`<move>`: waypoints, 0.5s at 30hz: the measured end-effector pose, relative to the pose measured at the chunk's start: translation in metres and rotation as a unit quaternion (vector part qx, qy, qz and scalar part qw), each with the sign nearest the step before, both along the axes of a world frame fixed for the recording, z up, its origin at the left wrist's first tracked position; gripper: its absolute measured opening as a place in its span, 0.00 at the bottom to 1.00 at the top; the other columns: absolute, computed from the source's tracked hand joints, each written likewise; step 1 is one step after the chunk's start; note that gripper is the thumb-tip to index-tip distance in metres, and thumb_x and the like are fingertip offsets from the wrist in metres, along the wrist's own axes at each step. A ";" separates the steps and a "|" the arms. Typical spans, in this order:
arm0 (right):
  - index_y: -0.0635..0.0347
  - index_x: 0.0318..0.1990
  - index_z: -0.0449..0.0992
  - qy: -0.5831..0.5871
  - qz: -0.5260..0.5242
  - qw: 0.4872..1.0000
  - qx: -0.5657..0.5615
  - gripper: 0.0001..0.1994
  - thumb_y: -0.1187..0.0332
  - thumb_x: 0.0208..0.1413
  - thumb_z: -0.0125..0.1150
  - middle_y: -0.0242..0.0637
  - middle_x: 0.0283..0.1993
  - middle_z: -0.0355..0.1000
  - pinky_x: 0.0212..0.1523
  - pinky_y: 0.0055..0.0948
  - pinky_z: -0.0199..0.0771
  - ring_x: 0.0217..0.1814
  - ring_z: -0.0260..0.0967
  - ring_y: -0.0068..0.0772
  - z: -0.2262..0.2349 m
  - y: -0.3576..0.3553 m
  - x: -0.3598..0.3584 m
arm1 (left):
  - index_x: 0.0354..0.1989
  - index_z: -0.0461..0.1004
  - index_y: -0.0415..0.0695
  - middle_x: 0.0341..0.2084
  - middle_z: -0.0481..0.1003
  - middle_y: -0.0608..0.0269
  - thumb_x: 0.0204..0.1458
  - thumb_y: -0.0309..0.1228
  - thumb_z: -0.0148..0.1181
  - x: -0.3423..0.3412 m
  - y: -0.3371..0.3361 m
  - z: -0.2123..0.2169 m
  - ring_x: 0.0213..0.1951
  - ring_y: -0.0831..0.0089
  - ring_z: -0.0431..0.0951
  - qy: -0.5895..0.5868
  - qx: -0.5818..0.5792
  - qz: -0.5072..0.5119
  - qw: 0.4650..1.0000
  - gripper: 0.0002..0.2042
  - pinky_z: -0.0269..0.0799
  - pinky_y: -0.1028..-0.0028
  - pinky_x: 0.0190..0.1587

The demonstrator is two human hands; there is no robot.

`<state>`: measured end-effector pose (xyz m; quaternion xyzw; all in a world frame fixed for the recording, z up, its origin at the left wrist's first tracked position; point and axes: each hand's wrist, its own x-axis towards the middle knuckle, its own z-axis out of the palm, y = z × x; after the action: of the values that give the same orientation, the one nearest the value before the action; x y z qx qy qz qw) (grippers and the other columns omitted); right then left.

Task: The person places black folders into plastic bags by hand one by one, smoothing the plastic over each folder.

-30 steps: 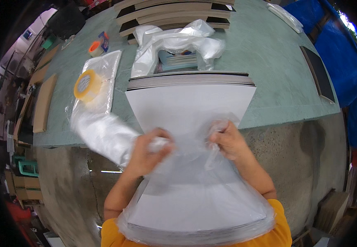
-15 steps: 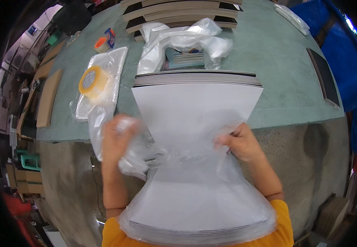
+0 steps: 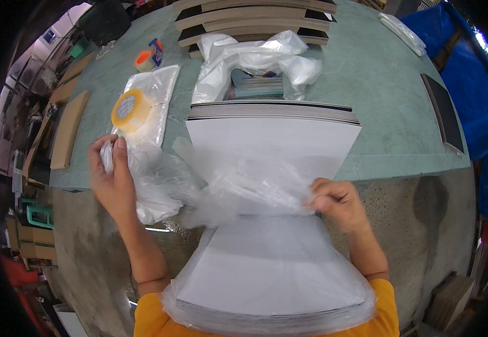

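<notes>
A thick stack of white-faced boards (image 3: 272, 132) extends from the table edge towards my body. Its near part is inside a clear plastic bag (image 3: 272, 258); the far part is bare. The bag's loose mouth bunches across the middle. My left hand (image 3: 112, 174) is closed on a gathered end of plastic, pulled out to the left beside the table edge. At the stack's right side, my right hand (image 3: 339, 202) pinches the plastic's edge. Near my left hand, a wide roll of clear tape (image 3: 131, 110) sits on a pile of flat plastic bags (image 3: 162, 84).
Stacked dark and grey boards (image 3: 255, 25) stand at the far side of the green table (image 3: 384, 101). Before them lies crumpled plastic (image 3: 255, 50). An orange-cored tape roll (image 3: 144, 60) is far left. A dark board (image 3: 442, 112) lies near the right edge, beside blue sheeting (image 3: 469, 101).
My left hand has swung outward to the left and away from me, drawing the plastic out. My right hand has shifted slightly right and nearer. Loose plastic now spreads across the stack's middle.
</notes>
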<state>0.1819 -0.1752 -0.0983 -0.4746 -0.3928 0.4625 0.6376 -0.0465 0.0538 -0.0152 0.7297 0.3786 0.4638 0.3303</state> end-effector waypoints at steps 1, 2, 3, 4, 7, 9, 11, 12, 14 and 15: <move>0.65 0.31 0.72 -0.107 0.019 0.994 0.013 0.06 0.72 0.46 0.57 0.40 0.36 0.67 0.37 0.27 0.66 0.36 0.65 0.27 0.008 0.008 -0.005 | 0.35 0.67 0.37 0.28 0.71 0.59 0.42 0.28 0.56 0.014 -0.029 0.015 0.30 0.69 0.71 0.001 0.041 -0.096 0.995 0.12 0.66 0.73 0.35; 0.65 0.32 0.72 -0.133 -0.007 0.989 0.063 0.07 0.71 0.45 0.58 0.40 0.37 0.67 0.39 0.28 0.65 0.38 0.64 0.28 0.017 0.015 -0.010 | 0.36 0.67 0.39 0.29 0.71 0.59 0.41 0.27 0.58 0.027 -0.048 0.011 0.29 0.67 0.71 0.049 0.077 -0.221 0.971 0.13 0.67 0.72 0.34; 0.65 0.34 0.72 -0.161 -0.029 0.980 0.116 0.09 0.71 0.45 0.59 0.40 0.37 0.67 0.41 0.28 0.64 0.40 0.64 0.28 0.031 0.023 -0.015 | 0.37 0.67 0.40 0.30 0.71 0.59 0.40 0.26 0.59 0.039 -0.066 0.009 0.28 0.64 0.72 0.131 0.092 -0.380 0.911 0.14 0.68 0.70 0.33; 0.65 0.35 0.72 -0.193 -0.053 0.965 0.169 0.10 0.71 0.44 0.60 0.40 0.38 0.67 0.43 0.29 0.63 0.42 0.63 0.29 0.044 0.029 -0.018 | 0.38 0.67 0.42 0.30 0.71 0.59 0.39 0.25 0.60 0.047 -0.080 -0.008 0.28 0.62 0.73 0.223 0.066 -0.506 0.831 0.15 0.68 0.69 0.32; 0.64 0.40 0.70 -0.018 -0.224 0.928 0.297 0.14 0.72 0.42 0.60 0.40 0.39 0.67 0.44 0.29 0.63 0.43 0.63 0.28 0.077 0.040 -0.023 | 0.36 0.68 0.41 0.25 0.72 0.60 0.39 0.22 0.59 0.051 -0.082 -0.052 0.29 0.66 0.74 0.268 -0.020 -0.588 0.763 0.13 0.68 0.73 0.32; 0.62 0.37 0.70 -0.215 -0.075 0.953 0.202 0.10 0.67 0.48 0.56 0.39 0.37 0.67 0.41 0.29 0.65 0.40 0.64 0.30 0.057 0.038 -0.024 | 0.34 0.69 0.40 0.23 0.72 0.62 0.39 0.20 0.57 0.052 -0.072 -0.021 0.28 0.69 0.74 0.157 -0.140 -0.520 0.828 0.10 0.67 0.75 0.32; 0.62 0.36 0.70 -0.110 0.047 0.989 0.092 0.11 0.64 0.50 0.54 0.38 0.36 0.67 0.39 0.28 0.66 0.38 0.65 0.29 0.034 0.035 -0.013 | 0.28 0.71 0.38 0.23 0.72 0.64 0.37 0.16 0.54 0.051 -0.063 -0.022 0.29 0.75 0.73 0.084 -0.217 -0.524 0.819 0.07 0.67 0.77 0.32; 0.63 0.35 0.70 0.089 0.087 0.991 0.040 0.12 0.63 0.49 0.55 0.37 0.36 0.67 0.38 0.27 0.66 0.38 0.65 0.28 0.026 0.031 -0.004 | 0.27 0.71 0.37 0.23 0.72 0.65 0.37 0.16 0.54 0.049 -0.061 -0.034 0.29 0.76 0.72 0.085 -0.247 -0.540 0.800 0.07 0.66 0.78 0.32; 0.64 0.34 0.70 0.203 0.165 0.964 -0.045 0.13 0.62 0.50 0.53 0.36 0.33 0.67 0.34 0.25 0.66 0.33 0.64 0.28 0.021 0.026 -0.005 | 0.27 0.70 0.36 0.23 0.72 0.63 0.38 0.17 0.53 0.050 -0.059 -0.034 0.29 0.75 0.72 0.046 -0.324 -0.525 0.786 0.06 0.66 0.78 0.32; 0.65 0.34 0.69 0.115 0.207 0.969 -0.075 0.13 0.62 0.53 0.50 0.36 0.30 0.67 0.30 0.24 0.66 0.27 0.64 0.28 0.021 0.026 -0.018 | 0.27 0.70 0.36 0.22 0.72 0.62 0.39 0.17 0.52 0.051 -0.057 -0.033 0.28 0.75 0.72 0.026 -0.362 -0.515 0.776 0.05 0.66 0.78 0.32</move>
<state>0.1643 -0.1488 -0.0773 -0.3729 -0.3704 0.6640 0.5319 0.0043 -0.0033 -0.0480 0.6544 0.0943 0.0338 0.7495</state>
